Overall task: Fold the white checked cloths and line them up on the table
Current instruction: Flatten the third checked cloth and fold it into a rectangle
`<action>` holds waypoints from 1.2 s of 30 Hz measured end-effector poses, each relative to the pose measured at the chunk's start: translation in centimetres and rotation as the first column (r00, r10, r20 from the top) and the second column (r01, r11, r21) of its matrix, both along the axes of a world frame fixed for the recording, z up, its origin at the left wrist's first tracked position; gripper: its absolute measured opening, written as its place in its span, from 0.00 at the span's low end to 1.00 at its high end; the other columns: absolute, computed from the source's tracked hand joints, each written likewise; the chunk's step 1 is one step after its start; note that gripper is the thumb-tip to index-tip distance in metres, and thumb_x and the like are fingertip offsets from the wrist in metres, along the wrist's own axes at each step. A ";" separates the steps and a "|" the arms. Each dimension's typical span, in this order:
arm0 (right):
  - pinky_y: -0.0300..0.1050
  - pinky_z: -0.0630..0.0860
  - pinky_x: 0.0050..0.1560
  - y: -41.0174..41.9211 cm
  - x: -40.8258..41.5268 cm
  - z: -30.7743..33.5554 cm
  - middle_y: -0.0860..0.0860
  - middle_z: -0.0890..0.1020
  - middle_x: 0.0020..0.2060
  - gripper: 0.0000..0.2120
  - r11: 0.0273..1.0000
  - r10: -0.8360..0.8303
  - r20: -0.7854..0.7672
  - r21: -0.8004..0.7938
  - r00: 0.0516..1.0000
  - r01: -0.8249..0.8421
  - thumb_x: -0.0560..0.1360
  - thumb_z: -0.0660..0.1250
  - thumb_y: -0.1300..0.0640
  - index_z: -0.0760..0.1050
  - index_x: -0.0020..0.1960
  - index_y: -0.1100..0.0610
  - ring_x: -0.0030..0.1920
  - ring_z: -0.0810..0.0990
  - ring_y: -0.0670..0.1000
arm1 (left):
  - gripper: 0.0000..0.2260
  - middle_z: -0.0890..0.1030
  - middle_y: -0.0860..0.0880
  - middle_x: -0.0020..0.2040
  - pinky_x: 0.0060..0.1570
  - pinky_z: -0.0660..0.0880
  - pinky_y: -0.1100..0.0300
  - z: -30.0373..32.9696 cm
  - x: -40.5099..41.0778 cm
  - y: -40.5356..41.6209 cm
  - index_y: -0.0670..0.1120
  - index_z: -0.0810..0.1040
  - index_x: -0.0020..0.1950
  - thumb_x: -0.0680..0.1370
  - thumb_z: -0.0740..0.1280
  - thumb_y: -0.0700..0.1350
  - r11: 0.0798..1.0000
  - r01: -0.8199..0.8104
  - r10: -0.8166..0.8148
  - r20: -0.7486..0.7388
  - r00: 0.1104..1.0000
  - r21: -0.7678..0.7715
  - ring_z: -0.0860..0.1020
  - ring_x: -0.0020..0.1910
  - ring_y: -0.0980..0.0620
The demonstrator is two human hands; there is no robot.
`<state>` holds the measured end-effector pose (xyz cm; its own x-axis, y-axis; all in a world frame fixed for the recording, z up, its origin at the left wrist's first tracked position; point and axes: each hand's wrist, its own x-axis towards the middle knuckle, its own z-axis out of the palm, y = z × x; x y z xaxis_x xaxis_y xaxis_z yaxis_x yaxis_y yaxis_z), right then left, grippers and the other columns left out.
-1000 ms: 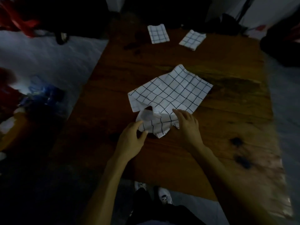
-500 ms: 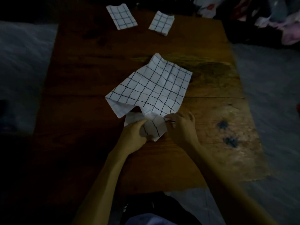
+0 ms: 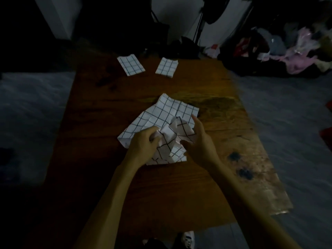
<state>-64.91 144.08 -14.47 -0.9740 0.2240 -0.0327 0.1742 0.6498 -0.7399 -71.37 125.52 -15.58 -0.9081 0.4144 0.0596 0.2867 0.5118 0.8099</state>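
While left hand (image 3: 143,143) and right hand (image 3: 198,141) grip bunched near edge, unfolded checked cloth (image 3: 167,123) lies mid-worktop (image 3: 107,177). Two folded cloths (image 3: 130,64) (image 3: 167,67) side by side, apart, at far edge.

White cloths with dark checks showing against brown wood.

The crumpled cloth (image 3: 167,123) and two folded cloths (image 3: 130,64) (image 3: 167,67) are showing white with thin black grid lines; the table (image 3: 179,186) is glowing reddish-brown, carrying two black blotches (image 3: 239,164).
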 end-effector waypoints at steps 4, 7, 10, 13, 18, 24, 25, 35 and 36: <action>0.53 0.82 0.45 1.3 -0.9 2.1 0.51 0.79 0.54 0.36 0.995 -0.062 -0.071 -0.079 0.996 0.056 0.76 0.67 0.63 0.52 0.77 0.51 0.47 0.81 0.52 | 0.02 0.69 0.58 0.31 0.31 0.62 0.67 2.8 -0.4 -0.4 0.46 0.76 0.49 0.79 0.64 0.43 0.997 -0.070 0.066 -0.087 0.994 -0.045 0.70 0.29 0.62; 0.41 0.80 0.37 2.6 -2.0 3.9 0.46 0.77 0.52 0.32 0.986 -0.096 -0.140 -0.148 0.986 0.075 0.77 0.66 0.62 0.55 0.76 0.51 0.42 0.79 0.44 | 0.04 0.72 0.56 0.33 0.33 0.65 0.62 4.8 -0.4 -0.6 0.45 0.76 0.52 0.79 0.63 0.43 0.976 -0.178 0.162 -0.135 0.978 -0.121 0.70 0.32 0.60; 0.31 0.76 0.39 4.1 -2.9 6.0 0.45 0.75 0.55 0.28 0.983 -0.099 -0.244 -0.173 0.965 0.058 0.76 0.66 0.63 0.61 0.74 0.54 0.47 0.77 0.42 | 0.02 0.76 0.50 0.34 0.30 0.65 0.62 7.0 -0.2 -0.6 0.46 0.75 0.46 0.78 0.64 0.41 0.944 -0.289 0.254 -0.205 0.945 -0.162 0.72 0.33 0.55; 0.32 0.77 0.45 5.7 -3.6 7.9 0.46 0.77 0.51 0.25 0.978 -0.096 -0.338 -0.209 0.936 0.025 0.76 0.67 0.61 0.65 0.71 0.55 0.47 0.76 0.41 | 0.03 0.78 0.48 0.40 0.35 0.64 0.62 8.6 0.1 -0.4 0.43 0.77 0.48 0.77 0.64 0.39 0.881 -0.427 0.362 -0.290 0.886 -0.205 0.74 0.39 0.53; 0.38 0.79 0.51 7.4 -4.8 10.9 0.50 0.76 0.59 0.22 0.961 -0.023 -0.462 -0.254 0.887 -0.108 0.76 0.66 0.61 0.67 0.69 0.54 0.55 0.77 0.45 | 0.09 0.76 0.48 0.48 0.39 0.66 0.62 10.8 0.2 1.5 0.44 0.76 0.55 0.75 0.67 0.43 0.844 -0.465 0.369 -0.340 0.865 -0.266 0.75 0.48 0.47; 0.35 0.79 0.47 6.6 -4.9 13.4 0.41 0.75 0.53 0.27 0.930 0.234 -0.469 -0.148 0.852 -0.337 0.78 0.63 0.64 0.60 0.73 0.52 0.48 0.78 0.36 | 0.30 0.72 0.51 0.65 0.58 0.72 0.54 15.7 1.0 8.1 0.55 0.64 0.70 0.71 0.73 0.51 0.960 -0.253 0.198 -0.346 0.917 -0.123 0.70 0.62 0.52; 0.36 0.79 0.49 6.6 -4.7 13.7 0.44 0.76 0.55 0.28 0.925 0.268 -0.492 -0.111 0.829 -0.364 0.77 0.64 0.63 0.58 0.74 0.53 0.50 0.79 0.40 | 0.26 0.75 0.51 0.62 0.54 0.74 0.56 16.6 1.0 9.0 0.54 0.68 0.68 0.72 0.72 0.49 0.960 -0.258 0.198 -0.385 0.901 -0.108 0.72 0.58 0.54; 0.34 0.66 0.27 10.2 -5.7 11.2 0.45 0.76 0.31 0.06 0.960 0.252 -0.178 0.173 0.951 -0.222 0.79 0.63 0.54 0.76 0.46 0.56 0.28 0.72 0.43 | 0.04 0.80 0.53 0.41 0.39 0.74 0.67 19.1 -0.4 8.9 0.43 0.77 0.47 0.75 0.69 0.41 0.962 -0.256 0.266 -0.512 0.817 0.091 0.76 0.41 0.61; 0.35 0.66 0.26 10.7 -5.8 11.3 0.46 0.75 0.29 0.09 0.953 0.228 -0.176 0.240 0.958 -0.183 0.80 0.62 0.54 0.76 0.44 0.57 0.27 0.72 0.44 | 0.06 0.79 0.54 0.42 0.39 0.74 0.68 19.2 -0.4 8.6 0.44 0.77 0.48 0.74 0.71 0.42 0.966 -0.247 0.248 -0.514 0.821 0.071 0.76 0.41 0.62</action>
